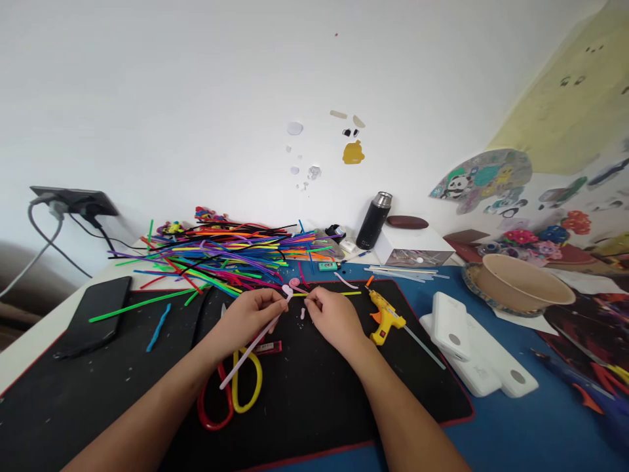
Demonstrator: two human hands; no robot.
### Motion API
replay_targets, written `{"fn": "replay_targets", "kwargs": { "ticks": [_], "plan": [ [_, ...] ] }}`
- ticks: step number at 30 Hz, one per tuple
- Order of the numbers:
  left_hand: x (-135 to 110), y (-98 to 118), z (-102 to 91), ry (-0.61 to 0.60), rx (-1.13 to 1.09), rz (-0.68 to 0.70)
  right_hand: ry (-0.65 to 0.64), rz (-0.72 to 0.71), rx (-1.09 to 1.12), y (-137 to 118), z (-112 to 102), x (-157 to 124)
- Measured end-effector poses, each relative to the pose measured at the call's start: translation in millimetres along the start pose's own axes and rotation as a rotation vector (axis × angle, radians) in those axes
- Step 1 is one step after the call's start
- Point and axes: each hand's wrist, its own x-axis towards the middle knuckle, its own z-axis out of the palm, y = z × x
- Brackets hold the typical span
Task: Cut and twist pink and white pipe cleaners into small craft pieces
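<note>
My left hand is closed in a pinch on a pale pink pipe cleaner. Its upper end is curled into a small loop, and its long tail slants down toward me. Close by on the right, my right hand pinches the stem of a darker pink pipe cleaner with a coiled end. The two curled ends sit side by side, and I cannot tell whether they touch. Between the hands a short pink piece lies on the mat. Scissors with red and yellow handles lie below my left hand.
A pile of coloured pipe cleaners spreads behind my left hand. On the black mat are a yellow glue gun and a phone. White power banks, a bowl and a black thermos stand around it.
</note>
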Motion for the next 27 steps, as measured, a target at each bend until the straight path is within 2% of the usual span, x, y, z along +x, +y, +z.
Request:
{"fn": "replay_targets", "kwargs": {
  "ticks": [5, 14, 21, 27],
  "plan": [
    [-0.9, 2.7, -1.6, 0.036, -0.002, 0.06, -0.067, 0.003, -0.186, -3.6, 5.9, -3.4],
    [-0.7, -2.1, -1.6, 0.034, 0.016, 0.141, -0.091, 0.028, -0.27, -8.1, 10.4, -6.1],
    [-1.5, -4.1, -0.7, 0.022, 0.009, 0.147, -0.134, 0.001, -0.221, -15.0, 12.7, -8.9],
    [-2.2, -4.5, -0.9, -0.007, -0.013, 0.115, -0.135, 0.01, -0.073, -15.4, 13.6, -9.0]
  ]
}}
